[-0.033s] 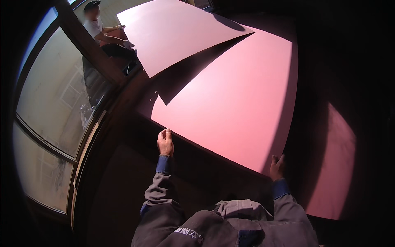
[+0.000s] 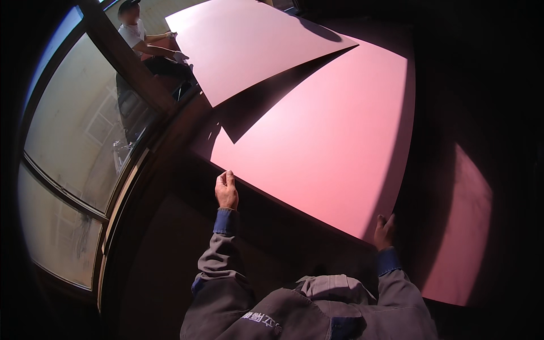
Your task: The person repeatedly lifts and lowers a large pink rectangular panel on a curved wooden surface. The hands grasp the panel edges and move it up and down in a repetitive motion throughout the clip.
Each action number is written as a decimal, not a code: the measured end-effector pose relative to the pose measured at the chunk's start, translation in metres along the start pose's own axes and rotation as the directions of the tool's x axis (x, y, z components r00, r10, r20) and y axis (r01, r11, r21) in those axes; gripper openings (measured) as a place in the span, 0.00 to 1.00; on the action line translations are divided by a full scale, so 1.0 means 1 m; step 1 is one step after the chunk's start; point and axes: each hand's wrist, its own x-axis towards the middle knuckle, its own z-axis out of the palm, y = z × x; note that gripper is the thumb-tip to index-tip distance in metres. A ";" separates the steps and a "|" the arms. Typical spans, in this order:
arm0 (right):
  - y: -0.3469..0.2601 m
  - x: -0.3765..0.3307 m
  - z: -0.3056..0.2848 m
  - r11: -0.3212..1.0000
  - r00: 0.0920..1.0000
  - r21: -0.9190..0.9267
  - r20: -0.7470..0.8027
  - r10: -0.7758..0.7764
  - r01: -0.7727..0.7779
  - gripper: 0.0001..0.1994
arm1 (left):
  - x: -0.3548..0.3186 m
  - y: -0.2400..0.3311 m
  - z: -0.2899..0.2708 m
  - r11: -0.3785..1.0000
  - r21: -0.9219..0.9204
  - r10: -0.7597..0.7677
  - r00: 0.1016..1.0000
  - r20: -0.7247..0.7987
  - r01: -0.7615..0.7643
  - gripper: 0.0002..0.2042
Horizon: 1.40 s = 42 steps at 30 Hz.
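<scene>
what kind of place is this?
Likely a workshop or factory floor: large pink sheets handled by the left hand and right hand, a co-worker at the far end, grimy framed windows.

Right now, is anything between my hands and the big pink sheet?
Nothing visible. The left hand and right hand are already at the near edge of the pink sheet; whether each grip has closed isn't clear.

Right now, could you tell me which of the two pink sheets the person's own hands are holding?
The lower, larger pink sheet: left hand and right hand grip its near edge. The upper sheet is raised at an angle, over by the co-worker.
</scene>
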 end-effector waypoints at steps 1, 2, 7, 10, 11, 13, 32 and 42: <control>-0.004 -0.002 -0.005 1.000 1.000 0.017 0.007 -0.004 0.003 0.27 | 0.018 0.005 -0.002 0.999 -0.015 0.040 0.999 -0.034 -0.041 0.18; -0.010 -0.004 -0.013 0.999 1.000 0.032 0.003 -0.002 0.002 0.26 | 0.036 0.021 -0.005 0.986 0.164 0.053 0.997 -0.055 -0.044 0.21; 0.002 0.002 -0.008 0.983 1.000 0.185 0.013 -0.007 0.004 0.24 | 0.148 0.001 0.001 0.917 0.397 0.007 0.996 -0.092 0.030 0.37; 0.007 0.002 -0.016 0.984 0.999 0.176 -0.023 0.034 -0.029 0.26 | 0.163 -0.040 0.045 0.882 0.442 -0.151 0.986 -0.066 0.165 0.43; 0.011 0.004 -0.023 0.987 0.996 0.151 -0.065 0.065 -0.054 0.27 | 0.149 -0.036 0.074 0.883 0.409 -0.240 0.970 -0.031 0.231 0.43; 0.020 0.005 -0.032 0.953 0.978 0.261 -0.102 0.182 -0.151 0.30 | 0.118 -0.053 0.122 0.900 0.396 -0.202 0.979 0.011 0.181 0.42; 0.084 0.034 -0.209 0.712 0.931 0.644 -0.001 0.365 -0.279 0.20 | -0.292 0.085 0.126 0.561 0.136 -0.386 0.113 0.916 0.817 0.21; 0.168 -0.099 -0.184 0.617 0.974 0.767 0.042 0.223 -0.174 0.22 | -0.422 0.068 0.163 0.308 0.274 -0.402 -0.137 0.906 0.911 0.21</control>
